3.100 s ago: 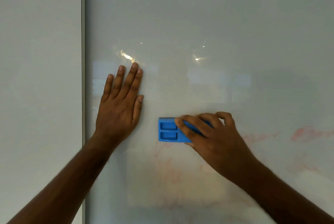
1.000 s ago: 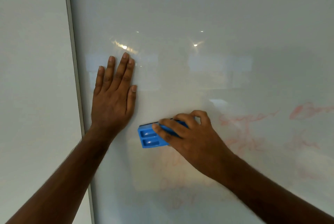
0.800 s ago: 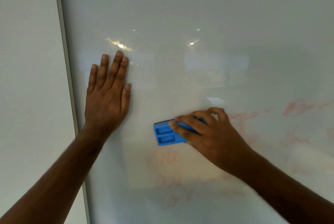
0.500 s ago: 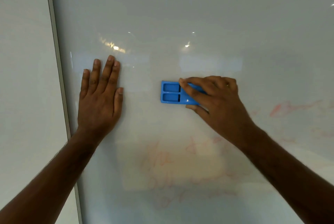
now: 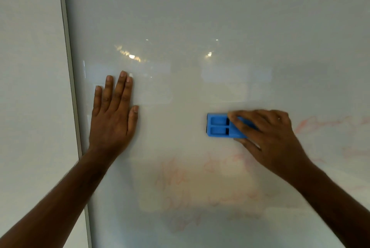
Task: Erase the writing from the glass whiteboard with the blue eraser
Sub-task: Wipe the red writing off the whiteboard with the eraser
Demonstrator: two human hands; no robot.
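To the left of my left hand I see a grey metal strip (image 5: 69, 79) that runs from top to bottom and leans a little. Further left of it there is a plain white panel (image 5: 30, 87). Above my hands, two bright light reflections (image 5: 131, 56) shine, one over each hand.

Pale wall panel (image 5: 30, 87) fills the 9 o'clock side, plain off-white, evenly lit. Thin grey metal strip (image 5: 69, 67) runs from 11 o'clock down to 7 o'clock, slightly slanted, bordering the panel. 2 bright ceiling-light reflections (image 5: 131, 56) near 12 o'clock of centre, 1 smeared, 1 small at (image 5: 209, 54). Faint rectangular window-like reflections (image 5: 236, 75) just below them. Soft, diffuse light overall.
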